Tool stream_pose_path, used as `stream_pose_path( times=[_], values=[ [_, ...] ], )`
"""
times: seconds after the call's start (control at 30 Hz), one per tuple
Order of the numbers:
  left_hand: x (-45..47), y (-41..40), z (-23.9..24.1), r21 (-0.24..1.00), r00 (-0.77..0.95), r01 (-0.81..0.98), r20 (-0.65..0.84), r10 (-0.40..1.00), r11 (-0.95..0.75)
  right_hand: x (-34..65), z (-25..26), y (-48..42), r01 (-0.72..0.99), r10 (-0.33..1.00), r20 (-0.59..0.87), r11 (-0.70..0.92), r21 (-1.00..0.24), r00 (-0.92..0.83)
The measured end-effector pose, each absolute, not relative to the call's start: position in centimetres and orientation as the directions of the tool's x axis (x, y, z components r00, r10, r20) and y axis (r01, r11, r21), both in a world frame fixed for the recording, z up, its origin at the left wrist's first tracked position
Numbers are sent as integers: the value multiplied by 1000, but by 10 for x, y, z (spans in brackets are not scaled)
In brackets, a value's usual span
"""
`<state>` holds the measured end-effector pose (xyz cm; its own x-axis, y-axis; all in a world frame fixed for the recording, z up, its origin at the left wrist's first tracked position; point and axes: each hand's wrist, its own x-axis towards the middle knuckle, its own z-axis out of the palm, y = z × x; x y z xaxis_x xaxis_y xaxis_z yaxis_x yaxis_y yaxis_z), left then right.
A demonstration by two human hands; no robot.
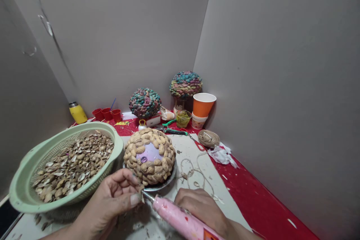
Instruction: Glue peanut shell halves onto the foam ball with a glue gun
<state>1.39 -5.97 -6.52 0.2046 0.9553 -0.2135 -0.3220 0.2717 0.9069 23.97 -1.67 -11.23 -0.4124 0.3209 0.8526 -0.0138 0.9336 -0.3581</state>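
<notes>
My right hand [201,208] grips a pink glue gun [177,217], and its metal nozzle points left at a small shell piece [140,191] pinched between the thumb and fingers of my left hand [112,200]. Just behind both hands a dome [149,155] covered in peanut shells sits on a metal plate [168,180]; a purple patch [150,152] on its top is bare.
A pale green colander [19,191] full of several shell halves stands at the left. At the back are two painted shell domes [144,102], red cups [107,113], a yellow bottle [78,113], an orange cup [203,104], scissors [180,132], twine [208,138] and crumpled paper [223,155]. Grey panels enclose the table.
</notes>
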Motion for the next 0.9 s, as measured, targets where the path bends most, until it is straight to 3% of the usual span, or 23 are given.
stream_pose_path(
  times=[0.33,0.9],
  values=[
    [15,-60,-65,920,170,-296,-215,962,258,237,-111,-17,71,277,873,960,-272,-401],
    [16,-59,-65,927,124,-293,-204,971,232,240,-111,-21,175,295,845,955,-241,-446]
  ],
)
